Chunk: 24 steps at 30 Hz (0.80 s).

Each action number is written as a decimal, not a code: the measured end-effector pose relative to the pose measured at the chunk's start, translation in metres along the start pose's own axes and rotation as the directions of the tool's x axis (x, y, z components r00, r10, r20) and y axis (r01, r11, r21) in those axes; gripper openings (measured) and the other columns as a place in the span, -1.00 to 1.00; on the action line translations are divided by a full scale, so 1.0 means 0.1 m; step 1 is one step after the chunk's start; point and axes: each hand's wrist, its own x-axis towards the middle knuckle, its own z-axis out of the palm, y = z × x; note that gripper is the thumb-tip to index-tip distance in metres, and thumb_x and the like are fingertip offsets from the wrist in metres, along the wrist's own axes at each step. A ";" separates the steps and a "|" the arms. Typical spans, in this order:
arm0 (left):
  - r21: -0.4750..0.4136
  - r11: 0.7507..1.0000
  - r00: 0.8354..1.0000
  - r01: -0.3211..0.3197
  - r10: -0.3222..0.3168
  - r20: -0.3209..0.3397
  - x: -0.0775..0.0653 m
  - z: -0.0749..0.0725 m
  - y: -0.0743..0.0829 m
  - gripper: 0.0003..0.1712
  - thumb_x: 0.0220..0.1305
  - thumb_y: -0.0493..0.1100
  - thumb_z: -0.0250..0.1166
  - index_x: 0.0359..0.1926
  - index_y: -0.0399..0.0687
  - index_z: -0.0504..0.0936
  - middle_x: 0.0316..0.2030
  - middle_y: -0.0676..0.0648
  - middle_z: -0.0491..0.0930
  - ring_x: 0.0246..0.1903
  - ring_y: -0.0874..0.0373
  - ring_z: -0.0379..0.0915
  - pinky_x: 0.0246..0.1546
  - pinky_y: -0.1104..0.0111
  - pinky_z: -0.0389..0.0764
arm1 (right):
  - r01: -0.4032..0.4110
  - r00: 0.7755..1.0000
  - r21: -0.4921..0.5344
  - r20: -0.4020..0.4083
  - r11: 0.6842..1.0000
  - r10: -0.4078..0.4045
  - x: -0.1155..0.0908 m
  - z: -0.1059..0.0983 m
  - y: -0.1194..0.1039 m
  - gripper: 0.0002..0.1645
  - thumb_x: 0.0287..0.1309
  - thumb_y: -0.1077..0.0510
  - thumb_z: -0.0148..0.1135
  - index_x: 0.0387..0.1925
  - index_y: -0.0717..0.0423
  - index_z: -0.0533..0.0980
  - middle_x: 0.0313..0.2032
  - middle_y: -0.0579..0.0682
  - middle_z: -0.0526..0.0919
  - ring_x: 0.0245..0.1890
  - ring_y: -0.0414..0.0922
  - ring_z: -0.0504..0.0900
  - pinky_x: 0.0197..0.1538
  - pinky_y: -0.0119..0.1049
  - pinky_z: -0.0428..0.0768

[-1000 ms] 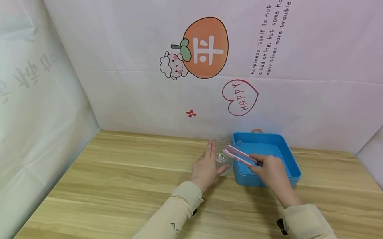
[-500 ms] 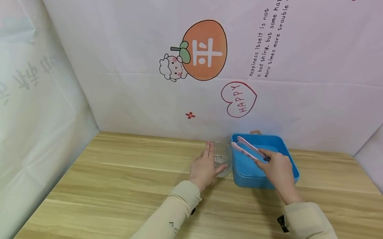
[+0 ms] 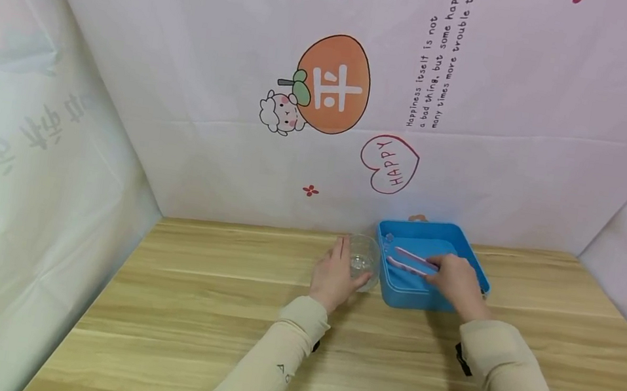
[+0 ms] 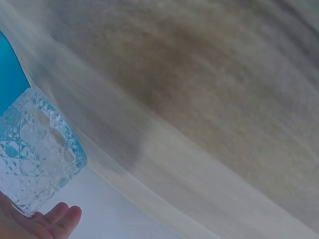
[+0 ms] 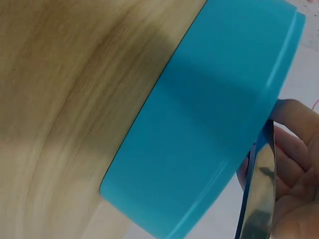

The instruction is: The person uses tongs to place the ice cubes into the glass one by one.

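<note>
A clear cut-glass cup [image 3: 363, 259] stands on the table against the left side of a blue box [image 3: 413, 298]. My left hand [image 3: 334, 276] holds it from the left, thumb in front and fingers toward the back. In the left wrist view the glass [image 4: 37, 144] shows a diamond pattern, with several fingertips beside it. Tongs with pink arms [image 3: 407, 269] are in my right hand [image 3: 455, 281], their tips apart and low inside the box. Small clear pieces [image 3: 389, 238] lie along the box's left inner side. The right wrist view shows the tongs' shiny metal end [image 5: 261, 186].
The wooden table [image 3: 185, 311] runs back to a white printed cloth [image 3: 225, 144] hung behind the box. More cloth walls the left side [image 3: 53, 187] and the right. The box's raised rim [image 5: 219, 179] stands between the right hand and the table.
The right hand has moved the tongs from over the glass rightward, then down into the box. The left hand stays at the glass.
</note>
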 end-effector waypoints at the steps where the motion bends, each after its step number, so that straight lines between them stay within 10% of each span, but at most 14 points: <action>1: 0.000 1.000 1.000 0.003 -0.003 0.009 0.00 0.01 0.00 0.04 0.22 0.39 0.10 0.46 -0.20 0.04 0.42 -0.14 0.19 0.25 0.03 0.39 0.08 0.26 0.57 | 0.003 1.000 -0.003 0.013 1.000 -0.003 0.02 0.01 0.00 -0.56 0.12 0.27 0.26 0.03 0.44 0.53 -0.06 0.42 0.62 -0.12 0.27 0.62 -0.14 0.06 0.62; 24: 0.002 1.000 0.999 0.021 -0.021 0.040 0.01 0.05 0.00 0.06 0.26 0.39 0.03 0.50 -0.15 -0.12 0.51 -0.08 -0.03 0.30 0.06 0.33 0.11 0.27 0.54 | 0.071 0.991 -0.022 0.111 0.997 -0.068 0.10 -0.06 0.12 -0.61 0.05 0.27 0.32 -0.06 0.40 0.59 -0.15 0.35 0.67 -0.20 0.17 0.63 -0.19 0.00 0.62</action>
